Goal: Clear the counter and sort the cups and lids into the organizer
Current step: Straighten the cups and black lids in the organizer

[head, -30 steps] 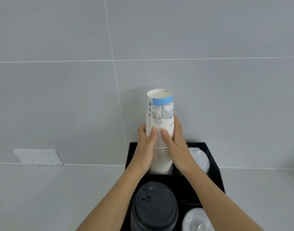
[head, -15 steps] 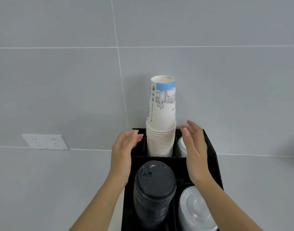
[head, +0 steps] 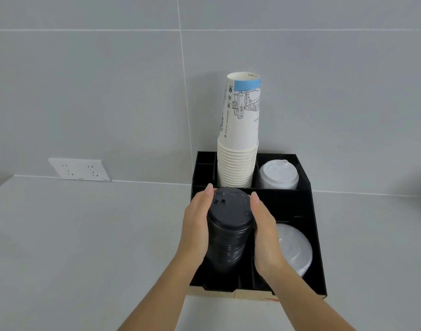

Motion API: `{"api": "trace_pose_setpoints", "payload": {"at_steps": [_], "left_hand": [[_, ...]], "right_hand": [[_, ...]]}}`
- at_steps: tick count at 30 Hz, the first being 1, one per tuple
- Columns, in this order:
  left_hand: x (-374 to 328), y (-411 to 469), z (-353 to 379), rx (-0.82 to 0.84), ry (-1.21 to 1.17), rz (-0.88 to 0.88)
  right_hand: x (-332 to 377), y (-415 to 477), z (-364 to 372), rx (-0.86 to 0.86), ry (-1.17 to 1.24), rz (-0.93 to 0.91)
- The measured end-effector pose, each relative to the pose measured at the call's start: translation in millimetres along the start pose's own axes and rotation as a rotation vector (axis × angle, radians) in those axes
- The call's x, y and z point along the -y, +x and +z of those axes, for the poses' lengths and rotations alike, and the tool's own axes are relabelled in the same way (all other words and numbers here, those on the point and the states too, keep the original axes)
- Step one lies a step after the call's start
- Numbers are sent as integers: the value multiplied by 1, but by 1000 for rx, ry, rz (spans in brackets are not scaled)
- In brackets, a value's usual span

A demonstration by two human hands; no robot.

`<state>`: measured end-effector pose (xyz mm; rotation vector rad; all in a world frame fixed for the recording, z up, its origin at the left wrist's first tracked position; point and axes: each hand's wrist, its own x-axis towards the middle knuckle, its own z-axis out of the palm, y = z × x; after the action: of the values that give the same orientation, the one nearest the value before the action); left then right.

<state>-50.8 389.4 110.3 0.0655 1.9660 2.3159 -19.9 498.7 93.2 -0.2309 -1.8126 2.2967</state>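
Observation:
A black organizer stands on the grey counter against the wall. In its back middle compartment stands a tall stack of white paper cups, upside down, the top one printed with a blue band and a line drawing. A stack of black lids fills the front left compartment. My left hand presses flat on its left side and my right hand on its right side. White lids sit in the back right compartment, and clear lids in the front right.
A white wall socket sits low on the tiled wall to the left. Grey counter stretches left of the organizer. Small narrow slots at the organizer's back left hold nothing visible.
Both hands let go of the paper cup stack, drew back toward me and closed on the sides of the black lid stack. The camera tilted down.

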Motion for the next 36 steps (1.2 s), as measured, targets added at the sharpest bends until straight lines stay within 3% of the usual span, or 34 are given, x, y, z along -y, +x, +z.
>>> {"api": "trace_pose_setpoints", "payload": {"at_steps": [8,15,27,36], "left_hand": [[3,-1,2,-58,-31,-42],[13,1,-2,-139,-196,-191],[13,2,-5,-92,-301,-149],[12,3,-4,-167,-274,-192]], "right_hand": [[0,-4,15,-28,70,22],[0,0,22,-61,-4,-8],[-4,4,22,-119,-101,11],[-1,3,25,-94,-75,-27]]}}
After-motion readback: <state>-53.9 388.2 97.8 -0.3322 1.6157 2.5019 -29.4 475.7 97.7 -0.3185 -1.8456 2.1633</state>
